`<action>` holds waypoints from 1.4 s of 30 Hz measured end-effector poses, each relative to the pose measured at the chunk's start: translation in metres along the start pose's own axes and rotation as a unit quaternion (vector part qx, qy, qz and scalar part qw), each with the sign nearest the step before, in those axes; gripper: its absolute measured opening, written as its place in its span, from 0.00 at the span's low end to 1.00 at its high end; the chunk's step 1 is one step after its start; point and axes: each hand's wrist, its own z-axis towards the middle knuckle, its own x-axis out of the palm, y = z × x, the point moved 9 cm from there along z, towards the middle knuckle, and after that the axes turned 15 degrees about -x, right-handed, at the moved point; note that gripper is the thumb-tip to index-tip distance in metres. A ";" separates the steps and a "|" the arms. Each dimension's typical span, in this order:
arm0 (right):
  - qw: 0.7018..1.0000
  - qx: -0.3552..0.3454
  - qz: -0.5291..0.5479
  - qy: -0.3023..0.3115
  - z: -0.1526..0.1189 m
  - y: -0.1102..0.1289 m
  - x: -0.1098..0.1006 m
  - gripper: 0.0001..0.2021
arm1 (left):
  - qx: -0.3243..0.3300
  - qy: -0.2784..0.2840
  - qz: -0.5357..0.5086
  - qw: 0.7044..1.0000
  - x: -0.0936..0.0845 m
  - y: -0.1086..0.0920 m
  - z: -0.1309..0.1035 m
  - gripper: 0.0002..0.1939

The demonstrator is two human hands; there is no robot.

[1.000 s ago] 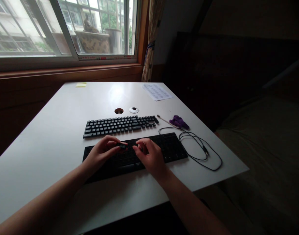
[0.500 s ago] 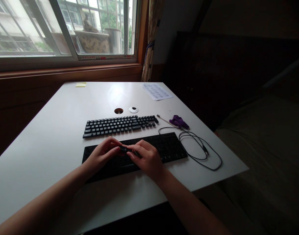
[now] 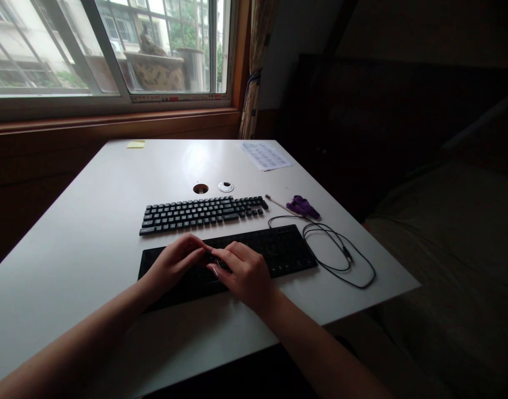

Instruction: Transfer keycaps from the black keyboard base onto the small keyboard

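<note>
My left hand (image 3: 176, 259) is closed with thumb and fingertips pinching a small black keycap (image 3: 209, 256), mostly hidden between the two hands. My right hand (image 3: 246, 272) meets it from the other side, its fingers closed at the same spot. A thin, pale wire-like piece (image 3: 215, 271) shows at my right thumb and forefinger; its kind is unclear. Both hands are above a black keyboard (image 3: 289, 252), whose middle they cover. Just behind it, loose black keycaps (image 3: 187, 215) lie in rows in keyboard order.
The keyboard's black cable (image 3: 364, 287) lies coiled at the right. Behind it are a purple cloth (image 3: 302, 206) and a thin brush-like stick (image 3: 278, 203). Farther back on the white table (image 3: 66, 244) are a printed sheet (image 3: 266, 156), a round cover (image 3: 226, 187), a cable hole and yellow notes (image 3: 136, 144).
My right hand has shifted slightly left, its fingertips now covering more of the keycap. The pale wire-like piece shows more clearly at its thumb. My left hand keeps nearly the same pose.
</note>
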 end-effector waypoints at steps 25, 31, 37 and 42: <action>0.975 0.195 -0.035 0.104 -0.041 -0.168 -0.052 0.09 | 0.154 -0.100 0.463 0.867 -0.018 0.000 0.005 0.16; 0.962 0.242 -0.055 0.116 -0.052 -0.182 -0.060 0.10 | 0.164 -0.095 0.439 0.878 -0.004 -0.001 0.005 0.15; 0.943 0.297 -0.113 0.095 -0.056 -0.199 -0.074 0.12 | 0.168 -0.092 0.434 0.880 0.005 -0.001 0.005 0.14; 0.913 0.342 -0.194 0.113 -0.053 -0.215 -0.076 0.13 | 0.180 -0.098 0.428 0.880 0.005 -0.001 0.005 0.14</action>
